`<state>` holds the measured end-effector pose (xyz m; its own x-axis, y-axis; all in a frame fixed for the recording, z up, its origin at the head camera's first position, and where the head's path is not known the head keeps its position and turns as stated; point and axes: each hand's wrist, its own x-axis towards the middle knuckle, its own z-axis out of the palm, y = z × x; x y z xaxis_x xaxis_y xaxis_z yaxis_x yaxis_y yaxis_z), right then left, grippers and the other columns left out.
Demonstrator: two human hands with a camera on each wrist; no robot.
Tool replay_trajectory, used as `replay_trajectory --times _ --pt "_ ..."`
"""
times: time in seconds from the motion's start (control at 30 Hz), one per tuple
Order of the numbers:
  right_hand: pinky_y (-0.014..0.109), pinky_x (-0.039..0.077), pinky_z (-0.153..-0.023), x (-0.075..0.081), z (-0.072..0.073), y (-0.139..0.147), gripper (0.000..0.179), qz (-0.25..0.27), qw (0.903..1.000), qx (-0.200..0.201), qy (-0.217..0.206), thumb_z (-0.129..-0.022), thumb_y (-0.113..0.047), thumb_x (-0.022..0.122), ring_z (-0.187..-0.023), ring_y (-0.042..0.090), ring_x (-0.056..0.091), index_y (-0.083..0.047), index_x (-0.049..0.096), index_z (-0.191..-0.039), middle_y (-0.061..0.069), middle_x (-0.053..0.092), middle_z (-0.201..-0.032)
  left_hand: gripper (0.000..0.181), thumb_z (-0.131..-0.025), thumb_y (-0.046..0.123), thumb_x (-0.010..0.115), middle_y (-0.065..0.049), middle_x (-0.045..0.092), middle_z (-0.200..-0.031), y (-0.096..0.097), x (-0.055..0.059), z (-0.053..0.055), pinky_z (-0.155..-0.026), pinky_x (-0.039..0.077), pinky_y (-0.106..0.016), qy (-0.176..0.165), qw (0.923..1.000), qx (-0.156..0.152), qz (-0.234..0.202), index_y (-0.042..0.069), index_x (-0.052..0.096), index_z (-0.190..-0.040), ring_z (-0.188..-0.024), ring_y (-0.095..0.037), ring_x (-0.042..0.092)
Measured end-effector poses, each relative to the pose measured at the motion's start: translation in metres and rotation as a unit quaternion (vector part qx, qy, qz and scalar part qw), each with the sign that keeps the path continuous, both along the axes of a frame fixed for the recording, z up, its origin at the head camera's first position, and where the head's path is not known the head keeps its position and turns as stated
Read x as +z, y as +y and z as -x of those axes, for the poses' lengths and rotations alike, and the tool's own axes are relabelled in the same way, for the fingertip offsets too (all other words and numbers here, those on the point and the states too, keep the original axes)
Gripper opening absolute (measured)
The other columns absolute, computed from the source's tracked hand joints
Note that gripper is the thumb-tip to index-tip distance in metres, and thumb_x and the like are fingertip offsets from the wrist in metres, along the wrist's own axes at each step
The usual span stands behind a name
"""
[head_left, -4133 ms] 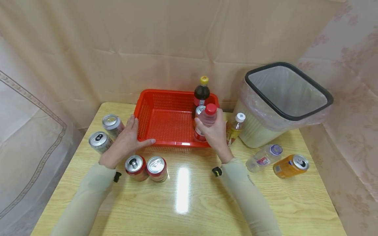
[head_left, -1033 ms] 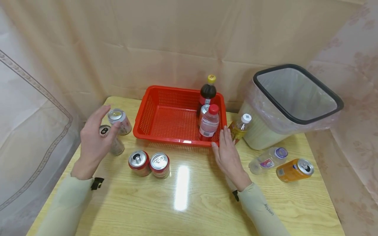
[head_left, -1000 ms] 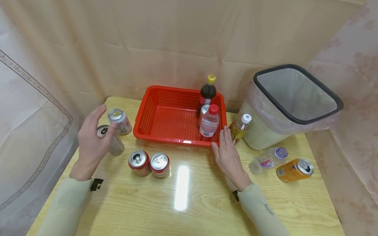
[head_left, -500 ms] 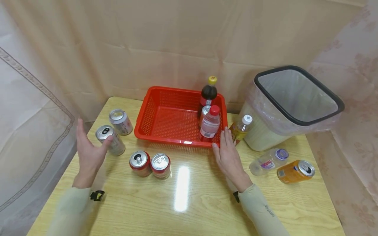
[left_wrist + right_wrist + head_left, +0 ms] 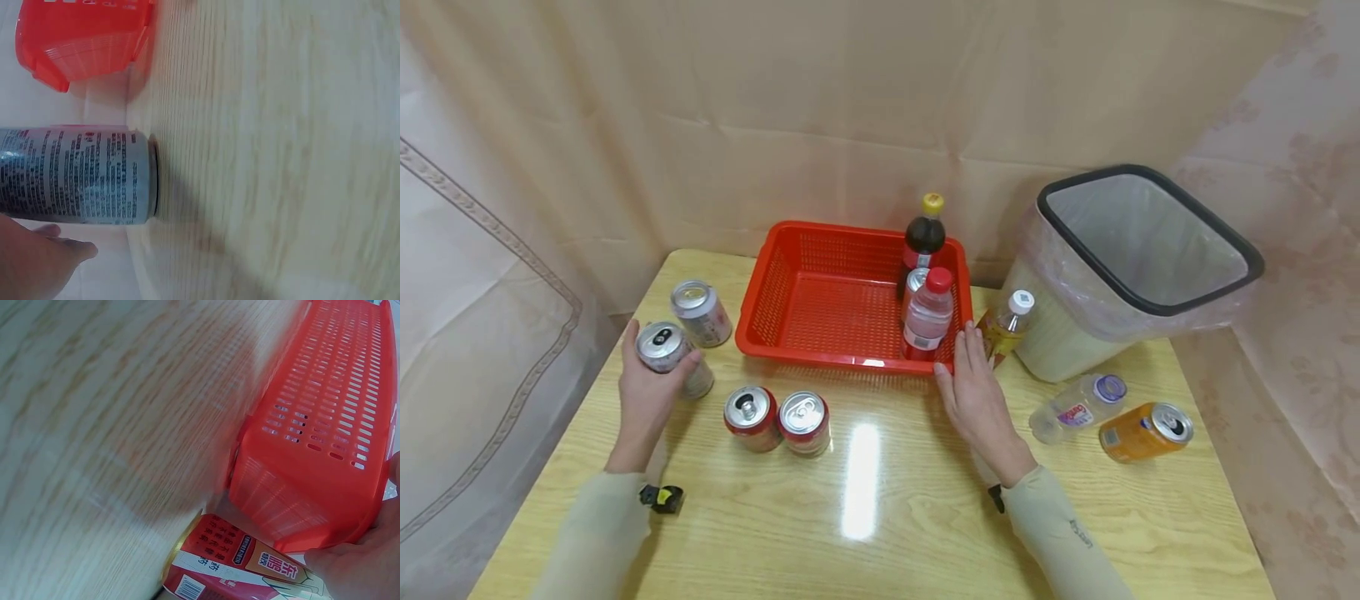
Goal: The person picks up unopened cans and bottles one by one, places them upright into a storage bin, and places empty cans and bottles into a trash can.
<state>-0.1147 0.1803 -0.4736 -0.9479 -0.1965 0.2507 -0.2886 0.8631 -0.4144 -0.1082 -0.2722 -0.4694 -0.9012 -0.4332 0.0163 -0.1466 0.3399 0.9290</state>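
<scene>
My left hand [image 5: 651, 396] grips a silver drink can [image 5: 662, 343] at the table's left side, thumb on its near right and fingers round its far left. In the left wrist view the can's [image 5: 81, 175] printed side shows, its base close over the wood. My right hand [image 5: 983, 404] rests with straight fingers against the front right corner of the red plastic basket [image 5: 820, 360]. In it stand a cola bottle [image 5: 923, 236] with a yellow cap, a can [image 5: 914, 281] mostly hidden, and a red-capped clear bottle [image 5: 929, 312].
Another silver can [image 5: 702, 315] stands behind the gripped one. Two red cans [image 5: 752, 421] stand before the basket. A white-capped bottle [image 5: 1004, 325] leans right of it, near a lined bin [image 5: 1060, 308]. A clear bottle [image 5: 1075, 410] and an orange can [image 5: 1142, 433] lie at right.
The red-capped bottle has left the right hand and stands in the basket; that hand has moved to the basket's corner. The left hand has left the basket's side and closed round the silver can.
</scene>
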Motion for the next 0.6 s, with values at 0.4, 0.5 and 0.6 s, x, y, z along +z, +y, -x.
replay_trajectory --times 0.4,0.5,0.6 --pt "0.058 0.025 -0.121 -0.001 0.001 0.000 0.069 0.003 0.9999 0.004 0.014 -0.110 -0.035 0.047 -0.156 0.041 0.015 0.015 0.030 -0.155 0.028 0.018 -0.168 0.067 -0.085 0.031 0.084 -0.001 0.061 -0.118 0.011 -0.004 0.005 -0.099 0.042 -0.024 0.045 0.9966 0.061 0.032 0.000 0.054 -0.137 -0.107 -0.008 0.055" --pt "0.058 0.025 -0.121 -0.002 0.002 -0.001 0.069 0.004 0.9999 0.004 0.015 -0.110 -0.034 0.047 -0.156 0.041 0.015 0.015 0.029 -0.154 0.028 0.018 -0.168 0.064 -0.086 0.030 0.083 -0.001 0.063 -0.116 0.012 -0.005 0.006 -0.094 0.042 -0.020 0.054 0.9951 0.071 0.043 -0.001 0.056 -0.135 -0.103 -0.003 0.054" --pt "0.059 0.024 -0.121 -0.002 0.002 -0.001 0.069 0.006 0.9999 0.001 0.011 -0.110 -0.035 0.047 -0.156 0.041 0.014 0.015 0.028 -0.155 0.027 0.017 -0.168 0.063 -0.086 0.028 0.082 -0.003 0.063 -0.115 0.014 -0.006 0.007 -0.093 0.042 -0.022 0.058 0.9939 0.080 0.048 -0.003 0.056 -0.134 -0.102 -0.002 0.053"
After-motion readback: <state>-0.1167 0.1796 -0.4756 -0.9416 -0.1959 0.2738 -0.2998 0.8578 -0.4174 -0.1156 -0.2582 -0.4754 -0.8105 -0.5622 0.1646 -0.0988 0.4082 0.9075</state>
